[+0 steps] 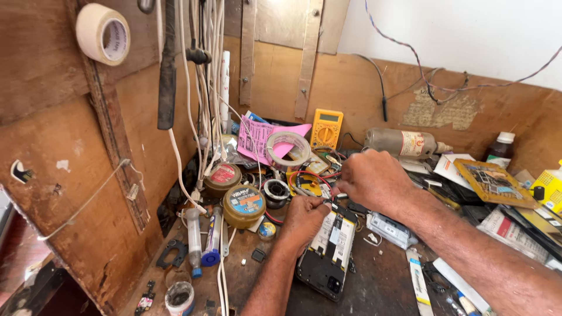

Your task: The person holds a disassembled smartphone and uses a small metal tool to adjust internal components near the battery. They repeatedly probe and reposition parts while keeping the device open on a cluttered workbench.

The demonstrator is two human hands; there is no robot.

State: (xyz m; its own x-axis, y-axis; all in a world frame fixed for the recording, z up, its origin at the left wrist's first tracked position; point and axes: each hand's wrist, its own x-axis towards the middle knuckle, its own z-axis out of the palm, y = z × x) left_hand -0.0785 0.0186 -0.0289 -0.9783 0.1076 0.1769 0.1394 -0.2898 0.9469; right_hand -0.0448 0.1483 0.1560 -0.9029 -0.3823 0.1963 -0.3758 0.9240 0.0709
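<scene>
Head view: one opened phone (329, 248) lay back-off on the dark, cluttered bench (380, 287), both hands at its top end.

The phone was a flat black slab with pale inner parts exposed. Left hand (304, 219) was curled, knuckles up, pinching at the phone's top edge; what its fingertips held was too small to tell. Right hand (374, 178) arched over from the right, fingers bunched and closed; its grasp could not be told. Nearby: two round tins (234, 193), one yellow multimeter (326, 127), one tape roll (288, 148), one glue syringe (212, 237).
</scene>
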